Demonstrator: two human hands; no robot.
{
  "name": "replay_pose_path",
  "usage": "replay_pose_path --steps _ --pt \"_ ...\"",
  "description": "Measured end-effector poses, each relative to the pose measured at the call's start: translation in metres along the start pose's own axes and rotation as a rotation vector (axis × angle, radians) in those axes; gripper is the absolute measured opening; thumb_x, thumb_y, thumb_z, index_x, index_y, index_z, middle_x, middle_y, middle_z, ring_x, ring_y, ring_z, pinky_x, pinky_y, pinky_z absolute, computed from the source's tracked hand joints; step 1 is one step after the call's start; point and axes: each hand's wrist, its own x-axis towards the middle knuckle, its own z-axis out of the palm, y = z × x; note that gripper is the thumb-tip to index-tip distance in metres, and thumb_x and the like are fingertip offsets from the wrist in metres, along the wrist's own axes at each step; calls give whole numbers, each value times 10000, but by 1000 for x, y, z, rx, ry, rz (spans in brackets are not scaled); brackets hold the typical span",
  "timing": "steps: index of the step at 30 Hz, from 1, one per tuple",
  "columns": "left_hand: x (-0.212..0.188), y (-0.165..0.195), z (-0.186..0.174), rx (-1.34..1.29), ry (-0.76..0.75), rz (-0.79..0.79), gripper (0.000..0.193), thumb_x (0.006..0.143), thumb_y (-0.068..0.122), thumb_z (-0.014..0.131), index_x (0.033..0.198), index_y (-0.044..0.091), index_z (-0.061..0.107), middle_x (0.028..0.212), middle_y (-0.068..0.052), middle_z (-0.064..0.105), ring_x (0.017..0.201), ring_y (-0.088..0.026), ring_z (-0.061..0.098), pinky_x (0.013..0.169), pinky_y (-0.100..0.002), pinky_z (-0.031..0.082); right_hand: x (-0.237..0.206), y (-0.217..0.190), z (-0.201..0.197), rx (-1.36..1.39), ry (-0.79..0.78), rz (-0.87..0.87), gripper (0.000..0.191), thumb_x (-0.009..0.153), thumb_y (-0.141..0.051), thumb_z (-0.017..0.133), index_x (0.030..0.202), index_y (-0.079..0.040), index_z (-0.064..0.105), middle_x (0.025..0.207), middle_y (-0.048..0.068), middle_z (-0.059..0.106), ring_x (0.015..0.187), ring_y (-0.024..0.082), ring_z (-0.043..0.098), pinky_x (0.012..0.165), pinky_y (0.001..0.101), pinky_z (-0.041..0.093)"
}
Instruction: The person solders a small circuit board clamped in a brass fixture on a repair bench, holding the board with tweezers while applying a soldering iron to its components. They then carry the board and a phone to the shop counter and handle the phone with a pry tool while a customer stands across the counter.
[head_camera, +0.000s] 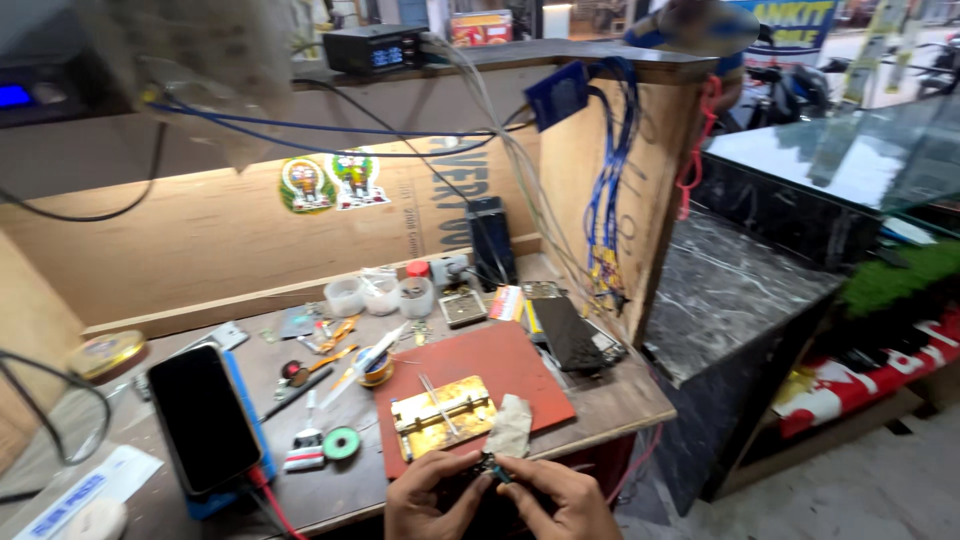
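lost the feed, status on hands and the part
Left hand and right hand both pinching small dark part. Held at bench edge, off red mat. Nothing blocking.

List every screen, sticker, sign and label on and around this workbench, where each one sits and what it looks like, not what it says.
Phone: front left of bench, dark blank screen, on a blue base.
Meter box: top shelf, black, blue glowing display.
Stickers: wooden back panel, two round, multicoloured.
Blue glow: far left edge, small lit display.
Banner: top right, blue with yellow lettering.
White label: bottom left corner, blue print.
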Motion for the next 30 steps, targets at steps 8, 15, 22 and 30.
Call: replay_pose_path --steps 8,15,22,30 --pt "-6 -10 2 -73 113 -128 316 737 -129 811 1046 -72 777 957 -135 756 910 -165 766 774 -273 615 -1 -29 0 9 -57 167 440 892 18 667 1316 -97 706 905 86 749 843 128 759 763 263 590" --pt "-8 -9 1 -13 73 -61 338 726 -122 824 1057 -74 773 975 -148 772 945 -177 772 818 -284 616 -8 -39 -9 36 -39 198 430 914 -43 696 1342 -80 663 854 96 760 858 137 758 823 273 594" --pt "-3 9 -5 395 52 27 361 637 41 914 988 52 828 820 -49 792 777 -104 782 692 -236 611 -52 7 -35 -125 -93 384 425 872 -187 782 1286 -133 707 845 70 773 832 134 791 774 303 620" --pt "1 23 -5 551 56 161 255 667 91 876 918 102 829 775 -41 767 727 -122 775 683 -258 607 -96 34 -95 -386 -230 79 269 943 -296 673 1072 -99 803 948 69 824 824 218 782 777 345 610"
